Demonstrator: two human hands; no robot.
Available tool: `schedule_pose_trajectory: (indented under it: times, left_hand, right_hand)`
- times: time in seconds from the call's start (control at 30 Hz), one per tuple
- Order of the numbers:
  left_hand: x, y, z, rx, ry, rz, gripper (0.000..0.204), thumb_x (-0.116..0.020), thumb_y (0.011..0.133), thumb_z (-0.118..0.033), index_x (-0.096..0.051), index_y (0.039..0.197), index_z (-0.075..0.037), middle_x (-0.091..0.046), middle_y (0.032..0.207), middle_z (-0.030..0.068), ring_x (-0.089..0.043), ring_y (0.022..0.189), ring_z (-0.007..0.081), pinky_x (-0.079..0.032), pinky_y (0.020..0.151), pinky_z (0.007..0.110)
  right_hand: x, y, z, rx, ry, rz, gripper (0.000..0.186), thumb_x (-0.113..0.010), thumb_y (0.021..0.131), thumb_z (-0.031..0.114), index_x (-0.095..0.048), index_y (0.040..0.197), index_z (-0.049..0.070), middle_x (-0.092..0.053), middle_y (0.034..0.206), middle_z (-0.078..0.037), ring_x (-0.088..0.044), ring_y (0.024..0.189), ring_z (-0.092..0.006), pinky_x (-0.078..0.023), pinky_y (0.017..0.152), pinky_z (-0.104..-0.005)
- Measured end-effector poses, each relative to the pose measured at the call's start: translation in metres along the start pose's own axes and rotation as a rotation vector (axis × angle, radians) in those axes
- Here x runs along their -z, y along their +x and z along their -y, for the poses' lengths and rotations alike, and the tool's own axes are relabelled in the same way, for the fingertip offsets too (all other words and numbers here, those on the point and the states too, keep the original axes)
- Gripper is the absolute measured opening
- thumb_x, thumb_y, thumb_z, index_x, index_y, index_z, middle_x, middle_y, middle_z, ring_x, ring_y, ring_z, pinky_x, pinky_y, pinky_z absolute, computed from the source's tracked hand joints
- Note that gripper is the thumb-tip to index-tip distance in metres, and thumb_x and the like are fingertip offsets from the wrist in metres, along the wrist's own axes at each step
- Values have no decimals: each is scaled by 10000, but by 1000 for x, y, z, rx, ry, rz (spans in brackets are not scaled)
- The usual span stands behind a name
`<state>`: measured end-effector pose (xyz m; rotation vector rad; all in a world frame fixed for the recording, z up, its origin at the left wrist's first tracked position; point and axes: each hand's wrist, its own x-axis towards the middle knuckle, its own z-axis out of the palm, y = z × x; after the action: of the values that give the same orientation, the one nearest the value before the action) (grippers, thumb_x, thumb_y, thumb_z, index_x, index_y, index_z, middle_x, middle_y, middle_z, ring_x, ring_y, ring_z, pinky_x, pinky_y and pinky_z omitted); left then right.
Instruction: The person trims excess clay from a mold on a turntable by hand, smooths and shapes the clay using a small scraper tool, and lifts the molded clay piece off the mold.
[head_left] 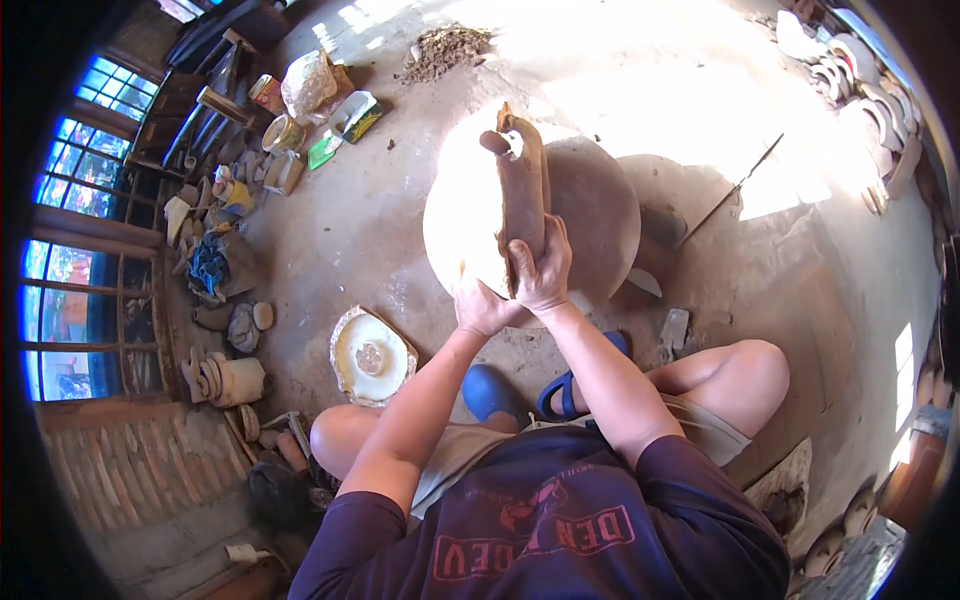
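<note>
Both my hands grip a long brown clay piece (523, 200) with a ragged edge along its left side. A rounded stub and a pale patch show near its far end. My right hand (543, 268) is closed on the near end, thumb on the face and fingers round the right side. My left hand (487, 305) presses against the lower left of the same end, its fingers partly lost in glare. Below the piece is a round grey turntable (600, 215), its left half brightly sunlit. Whether the piece touches the turntable, I cannot tell.
A whitish round mould (350, 345) lies left of my knees. A thin rod (735, 188) and a small flat plate (674, 330) are on the right. Tubs and bags (285, 133) line the left wall, curved clay pieces (880, 115) the far right. A crumbled clay heap (445, 52) lies beyond.
</note>
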<state>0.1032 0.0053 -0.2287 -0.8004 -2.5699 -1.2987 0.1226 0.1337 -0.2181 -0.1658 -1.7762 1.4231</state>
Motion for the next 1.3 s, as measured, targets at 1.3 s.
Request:
schedule_pose_trajectory:
  times: [1.3]
  left_hand:
    - [-8,-24,10,157,-113,-106,784,-873,722,-276,-574,1400,-20,-678,1255,223,-666,1179,395,-533,1019,471]
  right_hand:
    - [11,4,-5,-34,81,82,585,-742,942,479,-655,1189,-44,-662,1023,-198,-679,931,-349,-534,834,-431]
